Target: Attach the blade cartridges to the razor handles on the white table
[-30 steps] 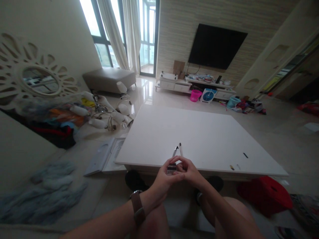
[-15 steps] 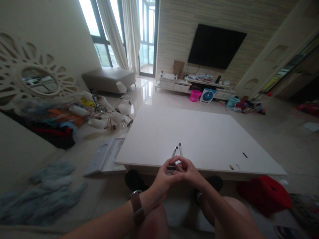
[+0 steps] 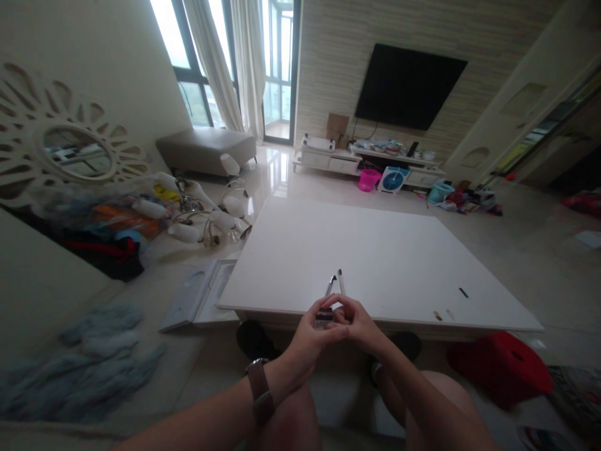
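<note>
Both my hands meet over the near edge of a white low table (image 3: 375, 250). My left hand (image 3: 312, 335), with a brown watch strap on its wrist, and my right hand (image 3: 359, 322) are closed together on a small dark object (image 3: 323, 317). Two thin stick-like parts (image 3: 335, 284), one metallic and one pale, stick up from it over the tabletop. What the object is I cannot make out. My knees show below the hands.
A small black piece (image 3: 462, 292) and tiny bits (image 3: 437, 316) lie on the table's right side. A red stool (image 3: 500, 366) stands at the right, a flat white case (image 3: 197, 300) and a chandelier (image 3: 206, 216) on the floor at the left. A TV (image 3: 408, 88) hangs at the back.
</note>
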Motion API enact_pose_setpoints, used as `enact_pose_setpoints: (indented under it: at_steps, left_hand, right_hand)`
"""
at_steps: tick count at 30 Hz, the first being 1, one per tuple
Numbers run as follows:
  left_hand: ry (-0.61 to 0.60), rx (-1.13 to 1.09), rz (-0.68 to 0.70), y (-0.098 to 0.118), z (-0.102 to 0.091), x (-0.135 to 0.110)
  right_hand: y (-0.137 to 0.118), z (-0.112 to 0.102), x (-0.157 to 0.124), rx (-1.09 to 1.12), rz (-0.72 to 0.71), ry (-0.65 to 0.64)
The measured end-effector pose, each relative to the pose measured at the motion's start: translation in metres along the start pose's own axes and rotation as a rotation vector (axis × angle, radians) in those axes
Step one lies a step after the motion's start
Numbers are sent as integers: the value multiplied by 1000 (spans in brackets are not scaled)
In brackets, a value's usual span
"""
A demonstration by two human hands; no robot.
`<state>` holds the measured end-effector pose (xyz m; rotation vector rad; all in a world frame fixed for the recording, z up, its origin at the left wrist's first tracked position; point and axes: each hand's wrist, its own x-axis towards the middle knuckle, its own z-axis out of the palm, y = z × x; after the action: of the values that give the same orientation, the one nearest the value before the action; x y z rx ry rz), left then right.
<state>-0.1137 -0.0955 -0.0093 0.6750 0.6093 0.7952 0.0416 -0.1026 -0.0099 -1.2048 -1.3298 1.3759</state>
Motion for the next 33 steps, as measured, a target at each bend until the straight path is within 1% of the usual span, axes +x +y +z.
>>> enact_pose_setpoints:
  at_steps: [5, 12, 22, 33]
  left_hand:
    - [5, -13, 10, -1, 1, 1]
    - [37, 14, -17, 4, 3, -1]
    - [5, 4, 9, 1, 1, 1]
    - [26, -2, -6, 1, 2, 1]
  right_hand:
    - [1, 0, 0, -23, 5, 13]
    - [-1, 0, 0, -23, -3, 12]
    - [1, 0, 0, -8, -17, 7]
    - [-2, 1, 0, -16, -13, 14]
